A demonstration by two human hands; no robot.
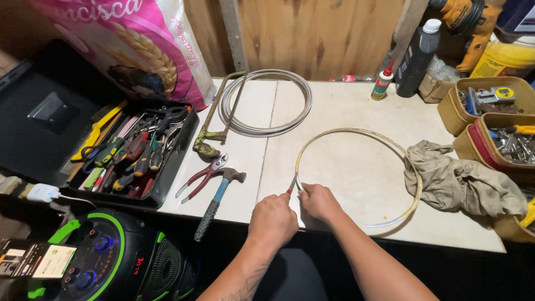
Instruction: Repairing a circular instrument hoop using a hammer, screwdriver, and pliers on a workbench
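Observation:
My left hand (272, 220) is closed around a small red-handled tool (290, 188); only its tip shows, so I cannot tell its kind. The tip touches one end of a thin yellowish hose (356, 131). That hose curves in a wide open loop across the white tabletop (345, 106). My right hand (319, 202) pinches the same hose end, right beside the left hand, at the table's front edge. The hose's other end (379, 224) lies loose near the front right.
A hammer (220, 195), red pliers (203, 175) and a hacksaw (214, 120) lie left of my hands. Farther left is a black tool tray (167, 187). A grey cable coil (267, 103) lies at the back. At right are a rag (462, 181) and hardware tubs (512, 145).

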